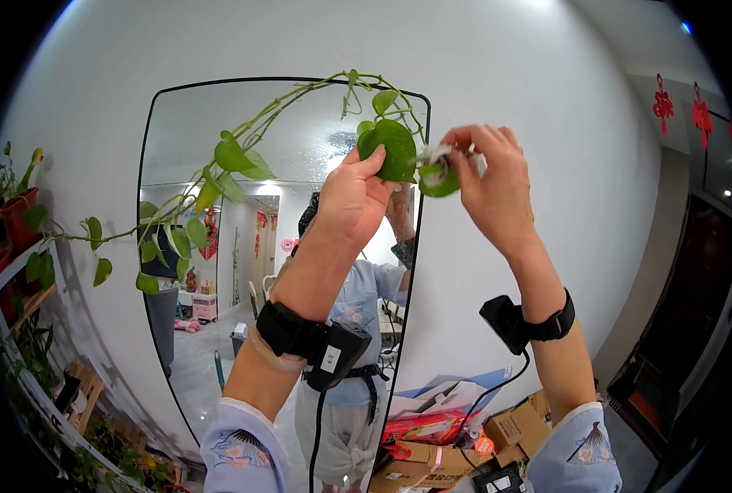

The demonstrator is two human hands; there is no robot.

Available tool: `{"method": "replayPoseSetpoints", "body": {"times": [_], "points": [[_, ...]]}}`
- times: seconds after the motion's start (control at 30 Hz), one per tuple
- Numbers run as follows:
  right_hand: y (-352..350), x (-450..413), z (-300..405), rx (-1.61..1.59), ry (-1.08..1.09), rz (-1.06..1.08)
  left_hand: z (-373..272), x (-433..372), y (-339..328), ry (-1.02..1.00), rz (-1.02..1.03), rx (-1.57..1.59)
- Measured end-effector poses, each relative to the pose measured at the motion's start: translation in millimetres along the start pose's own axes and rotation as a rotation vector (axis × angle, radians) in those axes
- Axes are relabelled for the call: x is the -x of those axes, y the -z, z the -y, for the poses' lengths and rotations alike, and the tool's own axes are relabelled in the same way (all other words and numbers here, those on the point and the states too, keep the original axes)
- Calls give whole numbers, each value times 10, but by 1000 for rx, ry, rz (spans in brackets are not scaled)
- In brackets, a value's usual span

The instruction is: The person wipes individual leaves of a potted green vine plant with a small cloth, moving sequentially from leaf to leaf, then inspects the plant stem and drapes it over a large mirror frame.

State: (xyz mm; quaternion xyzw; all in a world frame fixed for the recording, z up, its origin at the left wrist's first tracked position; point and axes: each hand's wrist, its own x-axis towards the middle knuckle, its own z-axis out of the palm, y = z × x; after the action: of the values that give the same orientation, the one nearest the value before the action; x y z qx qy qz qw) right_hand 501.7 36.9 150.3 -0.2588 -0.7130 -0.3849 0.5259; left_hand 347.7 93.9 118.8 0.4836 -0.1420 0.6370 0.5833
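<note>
A pothos vine [267,110] arches over the top of a black-framed mirror [316,89], its stems trailing to the left. Between thumb and fingers, my left hand [356,200] grips a broad green leaf [396,148] in front of the glass. Just to the right, my right hand [495,172] pinches a crumpled whitish cloth or tissue [437,157]. That wad lies against a second leaf [441,183], partly covering it; the fingers look slightly blurred. Black straps with small boxed devices circle both forearms, each trailing a cable.
Potted plants [20,215] stand on a white-framed plant rack [8,277] at the left. Low on the right, cardboard boxes [430,462] and packaging are heaped by the wall. Red hanging ornaments [663,106] and a dark doorway [686,277] are farther right.
</note>
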Motion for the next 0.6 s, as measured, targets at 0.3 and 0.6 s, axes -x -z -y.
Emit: {"method": "replayPoseSetpoints", "body": {"times": [0.3, 0.6], "points": [[-163, -6, 125, -155, -7, 110, 15, 20, 21, 3, -20, -115], [-279, -609, -203, -557, -345, 84, 43, 4, 35, -27, -36, -266]]}}
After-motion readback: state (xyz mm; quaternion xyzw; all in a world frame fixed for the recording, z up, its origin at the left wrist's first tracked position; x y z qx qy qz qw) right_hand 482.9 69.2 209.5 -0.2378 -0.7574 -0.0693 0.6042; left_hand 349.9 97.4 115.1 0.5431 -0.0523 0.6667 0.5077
